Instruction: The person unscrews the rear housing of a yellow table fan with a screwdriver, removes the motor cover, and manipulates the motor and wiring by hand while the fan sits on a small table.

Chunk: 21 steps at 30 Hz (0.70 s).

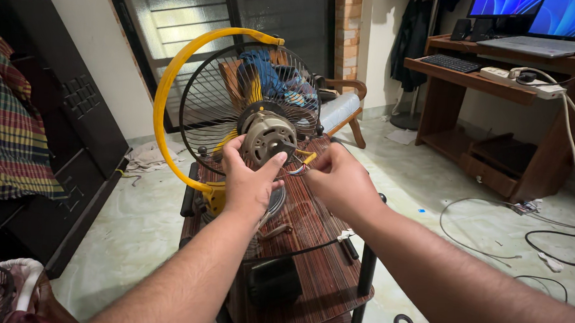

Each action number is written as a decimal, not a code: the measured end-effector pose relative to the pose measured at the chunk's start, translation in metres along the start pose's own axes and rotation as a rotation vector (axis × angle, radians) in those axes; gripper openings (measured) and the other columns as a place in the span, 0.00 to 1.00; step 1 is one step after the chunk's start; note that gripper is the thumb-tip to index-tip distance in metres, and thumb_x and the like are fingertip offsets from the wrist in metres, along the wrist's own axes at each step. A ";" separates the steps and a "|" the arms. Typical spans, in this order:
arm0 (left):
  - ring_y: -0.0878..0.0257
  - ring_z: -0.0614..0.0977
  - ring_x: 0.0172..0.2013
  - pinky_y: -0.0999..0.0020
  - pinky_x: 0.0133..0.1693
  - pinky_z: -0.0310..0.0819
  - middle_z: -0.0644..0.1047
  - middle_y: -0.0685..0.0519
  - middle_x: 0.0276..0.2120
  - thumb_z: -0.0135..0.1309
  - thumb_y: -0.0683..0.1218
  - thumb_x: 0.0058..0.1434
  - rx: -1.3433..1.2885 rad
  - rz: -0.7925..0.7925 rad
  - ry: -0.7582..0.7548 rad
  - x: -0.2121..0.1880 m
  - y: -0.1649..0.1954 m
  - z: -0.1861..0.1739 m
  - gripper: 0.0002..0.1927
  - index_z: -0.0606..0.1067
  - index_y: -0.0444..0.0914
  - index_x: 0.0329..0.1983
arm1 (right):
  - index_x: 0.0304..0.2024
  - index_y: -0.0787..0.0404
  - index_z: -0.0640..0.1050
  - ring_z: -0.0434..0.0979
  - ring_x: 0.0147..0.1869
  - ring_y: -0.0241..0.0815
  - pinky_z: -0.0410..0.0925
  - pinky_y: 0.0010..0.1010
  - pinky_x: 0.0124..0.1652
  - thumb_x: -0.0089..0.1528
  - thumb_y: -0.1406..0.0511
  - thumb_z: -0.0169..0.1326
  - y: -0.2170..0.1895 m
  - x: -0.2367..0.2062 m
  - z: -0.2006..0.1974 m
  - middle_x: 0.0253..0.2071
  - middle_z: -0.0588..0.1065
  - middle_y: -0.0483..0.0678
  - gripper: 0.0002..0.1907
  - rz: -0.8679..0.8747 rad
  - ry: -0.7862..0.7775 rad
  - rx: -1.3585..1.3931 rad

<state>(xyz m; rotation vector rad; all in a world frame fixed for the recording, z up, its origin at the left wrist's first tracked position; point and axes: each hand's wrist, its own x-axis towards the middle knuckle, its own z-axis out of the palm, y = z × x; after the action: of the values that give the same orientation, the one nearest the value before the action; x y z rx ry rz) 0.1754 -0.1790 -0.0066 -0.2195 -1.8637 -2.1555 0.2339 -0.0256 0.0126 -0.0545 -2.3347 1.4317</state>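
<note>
Frame centre: left hand (250, 179) wraps fingers around the grey fan motor (267, 139) behind the wire guard (238, 93), on the striped bench (316, 248), while right hand (339, 180), just right, pinches the motor's coloured wires (298, 169).

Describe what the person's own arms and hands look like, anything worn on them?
Both forearms are bare as far as the picture shows, with no sleeves in view. The left hand and the right hand wear no gloves. No watch, bracelet or ring shows on the sides facing the camera. The forearms carry visible hair. No bandages or markings can be seen on either arm.
</note>
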 end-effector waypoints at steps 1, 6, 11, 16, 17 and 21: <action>0.57 0.77 0.53 0.64 0.37 0.87 0.57 0.51 0.62 0.66 0.44 0.52 -0.003 0.004 -0.009 0.000 0.000 0.000 0.39 0.58 0.45 0.63 | 0.38 0.62 0.74 0.76 0.30 0.44 0.69 0.36 0.31 0.56 0.64 0.59 -0.002 -0.003 -0.003 0.29 0.77 0.53 0.12 -0.069 0.023 -0.127; 0.57 0.77 0.53 0.64 0.36 0.87 0.57 0.51 0.62 0.67 0.43 0.52 -0.033 0.030 -0.015 0.002 -0.003 0.000 0.39 0.58 0.44 0.63 | 0.40 0.62 0.75 0.78 0.35 0.55 0.70 0.44 0.36 0.55 0.65 0.59 -0.005 -0.014 -0.006 0.30 0.77 0.56 0.12 -0.282 0.114 -0.335; 0.57 0.77 0.53 0.64 0.35 0.87 0.57 0.51 0.62 0.67 0.44 0.52 -0.012 0.032 -0.008 0.001 -0.004 0.000 0.39 0.58 0.44 0.63 | 0.38 0.61 0.77 0.78 0.31 0.40 0.72 0.34 0.31 0.58 0.65 0.58 0.010 -0.002 0.008 0.29 0.78 0.50 0.08 0.094 0.068 -0.036; 0.57 0.76 0.53 0.65 0.35 0.86 0.57 0.51 0.62 0.67 0.44 0.52 -0.006 0.023 -0.009 0.000 -0.002 0.000 0.39 0.58 0.45 0.63 | 0.42 0.61 0.74 0.68 0.26 0.25 0.56 0.13 0.20 0.65 0.66 0.56 0.028 0.024 0.001 0.34 0.76 0.44 0.07 0.801 -0.302 1.174; 0.57 0.76 0.54 0.65 0.36 0.86 0.57 0.51 0.61 0.67 0.44 0.52 -0.001 0.017 -0.012 -0.001 -0.001 0.000 0.39 0.58 0.45 0.63 | 0.42 0.63 0.72 0.68 0.26 0.25 0.56 0.11 0.20 0.66 0.66 0.56 0.030 0.024 0.000 0.35 0.75 0.44 0.08 0.867 -0.361 1.288; 0.56 0.76 0.54 0.65 0.37 0.87 0.57 0.51 0.62 0.66 0.44 0.52 0.000 0.008 -0.011 -0.002 0.001 0.001 0.39 0.58 0.45 0.63 | 0.43 0.60 0.74 0.67 0.25 0.31 0.57 0.23 0.21 0.62 0.64 0.54 0.022 0.007 0.006 0.35 0.78 0.46 0.09 0.590 -0.176 0.692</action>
<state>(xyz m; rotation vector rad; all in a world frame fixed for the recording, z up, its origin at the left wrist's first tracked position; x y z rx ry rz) 0.1778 -0.1783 -0.0064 -0.2396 -1.8656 -2.1531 0.2221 -0.0183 -0.0065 -0.4650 -1.8844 2.5501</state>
